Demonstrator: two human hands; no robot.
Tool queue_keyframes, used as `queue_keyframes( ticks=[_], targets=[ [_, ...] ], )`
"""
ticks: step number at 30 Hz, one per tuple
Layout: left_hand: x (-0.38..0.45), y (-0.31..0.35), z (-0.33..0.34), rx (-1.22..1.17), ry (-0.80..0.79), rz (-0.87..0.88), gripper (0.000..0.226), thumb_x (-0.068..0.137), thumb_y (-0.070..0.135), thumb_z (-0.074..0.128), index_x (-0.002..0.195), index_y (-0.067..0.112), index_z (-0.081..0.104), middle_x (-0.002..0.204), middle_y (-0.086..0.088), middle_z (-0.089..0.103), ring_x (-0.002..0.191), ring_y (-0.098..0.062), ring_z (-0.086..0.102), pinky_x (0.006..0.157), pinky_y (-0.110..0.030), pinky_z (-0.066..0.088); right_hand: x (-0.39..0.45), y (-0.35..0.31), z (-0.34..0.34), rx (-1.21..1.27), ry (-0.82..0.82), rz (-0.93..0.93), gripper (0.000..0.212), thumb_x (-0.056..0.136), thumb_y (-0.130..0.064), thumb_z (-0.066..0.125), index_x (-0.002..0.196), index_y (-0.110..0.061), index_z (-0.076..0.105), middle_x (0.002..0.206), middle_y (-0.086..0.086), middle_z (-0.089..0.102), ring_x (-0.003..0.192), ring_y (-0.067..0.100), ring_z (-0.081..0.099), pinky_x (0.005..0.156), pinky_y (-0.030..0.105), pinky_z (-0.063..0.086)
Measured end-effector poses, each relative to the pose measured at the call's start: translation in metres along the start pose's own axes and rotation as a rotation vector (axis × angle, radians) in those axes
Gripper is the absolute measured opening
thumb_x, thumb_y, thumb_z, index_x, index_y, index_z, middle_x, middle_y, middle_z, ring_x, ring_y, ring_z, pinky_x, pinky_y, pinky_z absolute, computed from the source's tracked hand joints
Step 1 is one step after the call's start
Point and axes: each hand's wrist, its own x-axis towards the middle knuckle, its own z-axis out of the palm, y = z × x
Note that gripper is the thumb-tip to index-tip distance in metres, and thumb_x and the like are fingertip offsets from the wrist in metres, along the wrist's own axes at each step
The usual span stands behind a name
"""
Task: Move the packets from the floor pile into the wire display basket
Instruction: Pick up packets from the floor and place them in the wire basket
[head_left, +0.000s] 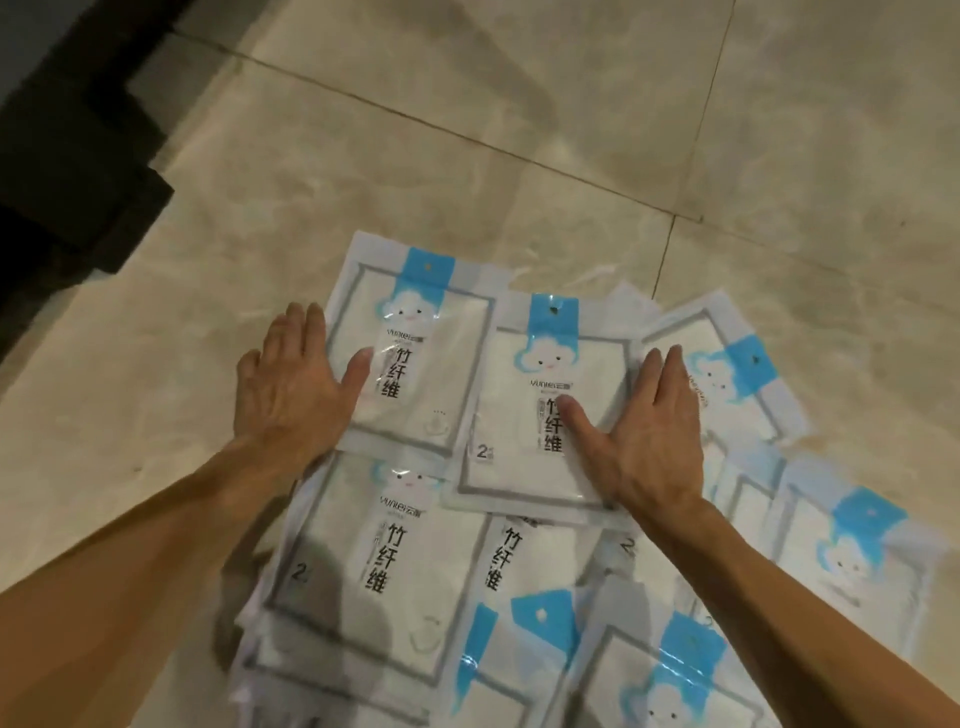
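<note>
Two hands flat on the floor pile: left hand (291, 384) at the outer edge of the upper-left packet (410, 353), right hand (644, 426) at the right edge of the centre packet (550, 410), thumb across its face; fingers straight, nothing gripped. Placement suggests bracketing the two top packets to draw them together for one lift. Remaining packets (384, 566) overlap loosely on the tiled floor (519, 130). Wire display basket: not in view
</note>
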Motion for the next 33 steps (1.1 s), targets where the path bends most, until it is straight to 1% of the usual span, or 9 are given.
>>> queue_keyframes(
  ticks=[3, 7, 10, 14, 17, 20, 25, 30, 33],
  targets=[
    [0.011, -0.002, 0.02, -0.01, 0.084, -0.006, 0.089, 0.097, 0.069, 0.017, 0.153, 0.001, 0.03, 0.162, -0.021, 0.029, 0.147, -0.036, 0.028, 0.113, -0.058, 0.027, 0.004, 0.01, 0.022, -0.004, 0.04, 0.022, 0.125, 0.082, -0.09, 0.035, 0.162, -0.001, 0.0, 0.172, 0.017, -0.004, 0.159, 0.028, -0.003, 0.129, 0.041, -0.005],
    [0.012, -0.004, 0.031, -0.163, 0.208, -0.003, 0.08, 0.093, 0.067, 0.043, 0.132, -0.002, 0.048, 0.144, -0.024, 0.043, 0.134, -0.04, 0.038, 0.107, -0.055, 0.026, 0.004, 0.016, 0.03, 0.089, 0.106, 0.0, 0.118, 0.083, -0.088, 0.046, 0.16, -0.002, 0.019, 0.171, 0.018, 0.01, 0.159, 0.029, 0.005, 0.129, 0.043, 0.0],
    [0.02, -0.002, 0.017, -0.282, 0.159, -0.082, 0.071, 0.083, 0.06, 0.073, 0.12, 0.003, 0.055, 0.135, -0.02, 0.044, 0.128, -0.037, 0.037, 0.105, -0.047, 0.026, 0.007, 0.016, 0.024, 0.208, 0.146, 0.019, 0.1, 0.078, -0.075, 0.068, 0.142, -0.002, 0.045, 0.16, 0.021, 0.033, 0.151, 0.036, 0.027, 0.125, 0.053, 0.02],
    [0.023, -0.002, -0.004, -0.48, 0.019, -0.204, 0.069, 0.079, 0.05, 0.083, 0.126, 0.005, 0.059, 0.13, -0.015, 0.057, 0.119, -0.032, 0.05, 0.099, -0.038, 0.038, 0.014, 0.017, 0.014, 0.419, 0.14, 0.115, 0.078, 0.065, -0.061, 0.085, 0.118, -0.016, 0.051, 0.127, 0.01, 0.056, 0.122, 0.035, 0.054, 0.103, 0.056, 0.047],
    [0.012, -0.004, -0.016, -0.752, -0.047, -0.26, 0.053, 0.085, 0.044, 0.08, 0.121, 0.009, 0.059, 0.11, -0.008, 0.067, 0.077, -0.025, 0.063, 0.063, -0.03, 0.047, 0.012, 0.012, -0.002, 0.619, 0.068, 0.148, 0.048, 0.082, -0.032, 0.082, 0.109, -0.02, 0.045, 0.112, 0.005, 0.055, 0.109, 0.026, 0.062, 0.089, 0.042, 0.056],
    [-0.002, -0.006, -0.032, -0.988, -0.071, -0.271, 0.028, 0.092, 0.029, 0.076, 0.109, 0.017, 0.057, 0.096, 0.004, 0.069, 0.067, -0.009, 0.066, 0.049, -0.022, 0.048, 0.005, 0.008, -0.025, 0.868, -0.035, 0.185, 0.03, 0.095, -0.006, 0.07, 0.11, -0.013, 0.046, 0.101, 0.004, 0.068, 0.076, 0.003, 0.072, 0.062, 0.021, 0.058],
    [-0.029, -0.017, -0.078, -1.187, -0.143, -0.286, 0.033, 0.091, 0.015, 0.077, 0.118, 0.027, 0.062, 0.109, 0.003, 0.076, 0.1, -0.02, 0.074, 0.085, -0.042, 0.06, 0.0, 0.0, -0.081, 1.047, -0.163, 0.189, 0.034, 0.094, 0.001, 0.068, 0.123, -0.014, 0.057, 0.105, 0.004, 0.077, 0.084, 0.017, 0.078, 0.064, 0.027, 0.061],
    [-0.065, -0.023, -0.158, -1.276, -0.168, -0.286, 0.028, 0.09, 0.012, 0.074, 0.113, 0.026, 0.068, 0.105, 0.004, 0.079, 0.096, -0.021, 0.076, 0.078, -0.04, 0.064, -0.004, -0.026, -0.162, 1.105, -0.249, 0.219, 0.03, 0.092, 0.004, 0.068, 0.114, -0.015, 0.062, 0.096, 0.005, 0.079, 0.079, 0.018, 0.077, 0.063, 0.03, 0.062],
    [-0.089, -0.023, -0.22, -1.339, -0.163, -0.329, 0.035, 0.087, 0.013, 0.076, 0.117, 0.028, 0.066, 0.112, -0.001, 0.078, 0.1, -0.024, 0.076, 0.086, -0.048, 0.06, -0.008, -0.05, -0.221, 1.13, -0.37, 0.214, 0.033, 0.092, 0.0, 0.068, 0.123, -0.011, 0.062, 0.108, 0.012, 0.077, 0.091, 0.027, 0.077, 0.077, 0.04, 0.065]
  ],
)
